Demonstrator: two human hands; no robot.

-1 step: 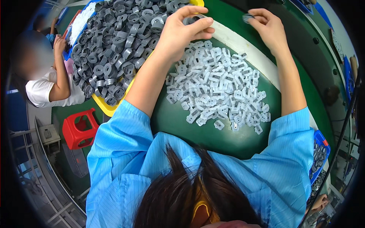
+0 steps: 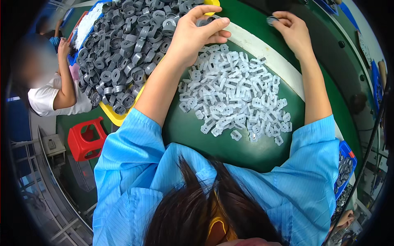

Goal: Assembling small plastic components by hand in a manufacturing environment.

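Well, the broadest thing before me was the green surface (image 2: 242,151), with a white strip (image 2: 264,51) curving across it beyond my work. My blue shirt (image 2: 127,160) filled much of the near side. At my left lay the yellow tray (image 2: 117,118), heaped with grey ring-shaped parts (image 2: 123,49), and my left forearm passed over its right side. Between my arms, directly on the green, spread the pile of translucent pieces (image 2: 236,94), thick in the middle and looser toward me. Farther left sat a co-worker (image 2: 57,94) in a white top, and nearer, below the tray, stood a red stool (image 2: 87,139). Just past my right sleeve was a blue bin (image 2: 349,151) of small grey parts.

My left hand (image 2: 208,25) was raised near the tray's far right corner, fingers curled around a grey part (image 2: 201,22) that they mostly hid. My right hand (image 2: 283,24) was up past the white strip, well apart from the left, thumb and fingertips pinching a small, round, dark grey piece (image 2: 271,20) that was slightly blurred.
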